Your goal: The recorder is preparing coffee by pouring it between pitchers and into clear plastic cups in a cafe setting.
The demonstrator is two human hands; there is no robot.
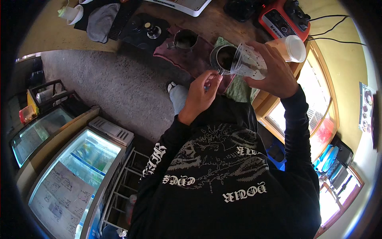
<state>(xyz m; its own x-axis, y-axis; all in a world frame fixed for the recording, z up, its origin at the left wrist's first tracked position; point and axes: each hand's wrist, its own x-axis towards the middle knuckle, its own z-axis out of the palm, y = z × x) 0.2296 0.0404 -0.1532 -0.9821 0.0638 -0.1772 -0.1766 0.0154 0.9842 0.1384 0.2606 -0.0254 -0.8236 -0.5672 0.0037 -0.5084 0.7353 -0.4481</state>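
My right hand (276,70) grips a clear plastic cup (250,61) with dark specks on its wall. The cup is tilted, its mouth at the rim of a metal pitcher (215,58) with a dark interior. Beside that rim, the fingers of my left hand (203,92) are pinched on the pitcher's slim handle. A second metal pitcher (185,38) stands to the left on a maroon cloth (179,58). Beneath and beside the nearer pitcher lies a green cloth (243,89). Whatever is inside the cup is hard to make out.
On the wooden counter (167,13) are a tamper (152,30) on a black mat, a grey cloth (103,22) and a red appliance (283,21) with cables. A white-lidded tub (288,49) stands near my right hand. A glass-topped display fridge (77,179) is at lower left.
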